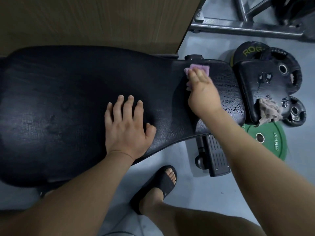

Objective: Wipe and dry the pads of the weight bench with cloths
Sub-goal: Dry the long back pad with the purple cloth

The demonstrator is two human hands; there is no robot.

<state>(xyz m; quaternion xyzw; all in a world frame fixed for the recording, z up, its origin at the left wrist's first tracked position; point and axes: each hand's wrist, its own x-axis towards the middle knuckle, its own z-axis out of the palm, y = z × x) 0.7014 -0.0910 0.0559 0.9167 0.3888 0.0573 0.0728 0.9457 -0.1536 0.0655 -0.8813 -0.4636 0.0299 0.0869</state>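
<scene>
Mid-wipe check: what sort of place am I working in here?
Most likely a gym or home weight room. A padded black bench fills the view, a green plate and black plates lie on the floor beside it, and a steel frame stands behind.

The left hand [127,126] is lying flat, palm down, with its fingers straight and spread, the forearm coming in from the near left. The right hand [202,92] is reaching farther right, fingers straight and together, pressing down.
</scene>
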